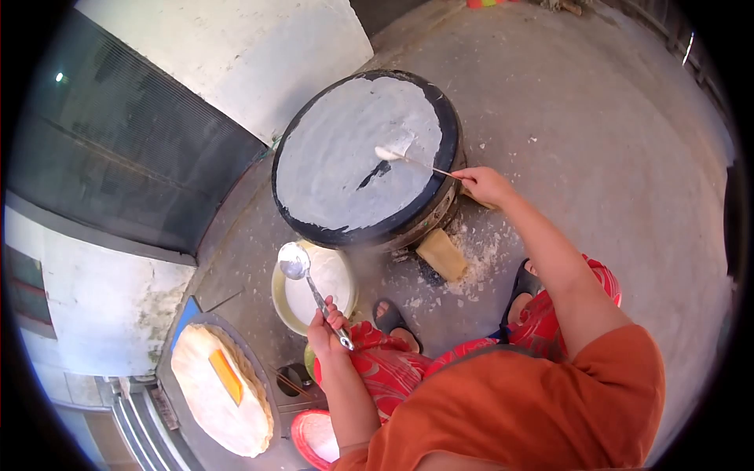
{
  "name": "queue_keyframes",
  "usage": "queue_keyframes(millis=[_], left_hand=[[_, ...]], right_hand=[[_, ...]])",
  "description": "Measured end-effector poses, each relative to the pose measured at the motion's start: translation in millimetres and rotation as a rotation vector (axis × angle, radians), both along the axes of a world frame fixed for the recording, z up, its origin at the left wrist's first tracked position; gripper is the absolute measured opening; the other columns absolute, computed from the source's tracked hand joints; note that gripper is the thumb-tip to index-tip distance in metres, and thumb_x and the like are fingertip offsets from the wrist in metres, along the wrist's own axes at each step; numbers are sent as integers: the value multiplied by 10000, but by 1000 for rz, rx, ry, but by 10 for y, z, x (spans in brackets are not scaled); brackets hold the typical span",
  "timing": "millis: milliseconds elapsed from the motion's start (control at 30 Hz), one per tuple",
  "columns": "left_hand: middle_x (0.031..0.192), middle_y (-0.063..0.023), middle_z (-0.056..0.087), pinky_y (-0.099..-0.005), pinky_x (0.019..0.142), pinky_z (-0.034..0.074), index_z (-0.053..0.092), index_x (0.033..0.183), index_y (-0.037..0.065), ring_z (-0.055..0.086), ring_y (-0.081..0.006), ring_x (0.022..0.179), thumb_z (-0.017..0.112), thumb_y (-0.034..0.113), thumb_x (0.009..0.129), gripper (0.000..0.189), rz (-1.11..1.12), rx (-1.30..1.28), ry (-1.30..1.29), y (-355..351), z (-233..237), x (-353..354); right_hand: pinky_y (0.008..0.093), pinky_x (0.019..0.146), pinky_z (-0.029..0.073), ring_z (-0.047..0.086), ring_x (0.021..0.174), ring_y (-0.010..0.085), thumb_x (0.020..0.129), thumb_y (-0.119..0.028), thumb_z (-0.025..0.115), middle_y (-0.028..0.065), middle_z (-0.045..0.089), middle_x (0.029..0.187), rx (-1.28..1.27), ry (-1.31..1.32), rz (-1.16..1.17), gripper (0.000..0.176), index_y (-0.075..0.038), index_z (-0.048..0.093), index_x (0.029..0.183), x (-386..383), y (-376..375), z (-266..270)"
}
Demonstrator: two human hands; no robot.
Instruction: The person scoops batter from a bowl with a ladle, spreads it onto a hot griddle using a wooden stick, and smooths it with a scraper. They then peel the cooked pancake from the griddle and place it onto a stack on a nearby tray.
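Note:
My right hand (485, 187) is closed around the thin handle of a batter spreader (428, 165). Its white-coated head rests on pale batter (338, 149), which covers most of a large round black griddle (448, 118). A dark gap shows in the batter beside the spreader head. Lower down, my left hand (330, 320) grips the handle of a metal ladle (295, 268). The ladle's bowl is smeared with white and hangs over the rim of a tub (280, 302) of white batter.
Left of me, a stack of thin flatbreads (212, 392) carries a yellow-orange scraper-like piece (226, 377). A tan block (443, 255) stands under the griddle's near edge, with pale crumbs scattered around. A red-rimmed container (302, 439) sits by my left leg. A white wall (236, 55) borders the far left.

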State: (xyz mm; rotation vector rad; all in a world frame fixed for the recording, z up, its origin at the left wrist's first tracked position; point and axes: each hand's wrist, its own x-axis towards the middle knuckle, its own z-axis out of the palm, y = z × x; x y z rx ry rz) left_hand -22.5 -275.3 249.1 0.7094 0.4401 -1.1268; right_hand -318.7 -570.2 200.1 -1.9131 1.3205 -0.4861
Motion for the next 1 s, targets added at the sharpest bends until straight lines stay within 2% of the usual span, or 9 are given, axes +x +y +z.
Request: queue_keyframes(millis=[67,133,233,400,500,567,800,933,1000], left_hand=[[730,-53,455,-210,429,355,423,1067,-70,415,-100,524,300,200,923,330,-15,-13,-7,3,-9,16],[731,-56,450,-209,430,349,419,1073,-69,404,-99,526,301,199,924,329,-69,-36,-63,33,-40,2],[741,-65,451,-205,428,339,415,1082,-68,390,-98,525,300,201,925,332,-121,-18,-110,24,-53,8],[757,-102,474,-231,438,337,431,1080,-60,397,-132,523,346,193,904,320,-204,-36,-220,39,-61,-18],[741,-102,482,-237,424,347,438,1074,-55,414,-138,512,372,196,887,320,-271,-17,-320,71,34,-101],[703,-95,486,-237,395,348,443,1064,-48,421,-140,489,397,199,872,316,-264,27,-355,42,74,-164],[666,-82,515,-232,367,342,465,1002,-24,435,-121,465,408,184,863,256,-419,124,-567,-100,366,-463],[655,-94,519,-238,367,361,463,978,-23,450,-122,467,392,172,879,230,-501,256,-707,-211,350,-513],[655,-95,520,-236,367,369,461,965,-19,452,-123,463,387,183,885,230,-540,306,-738,-336,272,-497]], right_hand=[[315,730,449,593,826,213,833,-192,468,115,618,933,45,20,26,283,-202,579,1093,-74,2,-23],[297,665,442,570,718,198,842,-179,472,96,613,831,14,-139,-267,281,-204,575,1102,-177,-46,-324],[311,666,444,576,728,205,844,-195,475,104,616,822,-1,55,-162,279,-215,576,1103,162,325,-118],[291,639,454,587,699,188,856,-210,449,99,622,813,-91,43,3,272,-238,585,1089,267,449,-138],[284,629,456,586,678,172,857,-192,451,94,611,748,79,-112,23,272,-199,583,1094,60,477,-71],[290,609,453,581,651,161,846,-168,462,92,601,706,167,-181,-266,278,-168,579,1098,59,623,-176],[293,558,454,567,570,154,861,-127,416,60,597,638,-29,-189,-33,303,-148,561,1126,472,970,-317],[327,597,457,591,611,235,831,-142,460,127,607,699,84,-277,-254,294,-169,574,1101,382,1051,-350],[292,576,458,576,580,153,861,-116,414,65,606,653,13,-189,-218,308,-143,549,1136,538,1196,-558]])
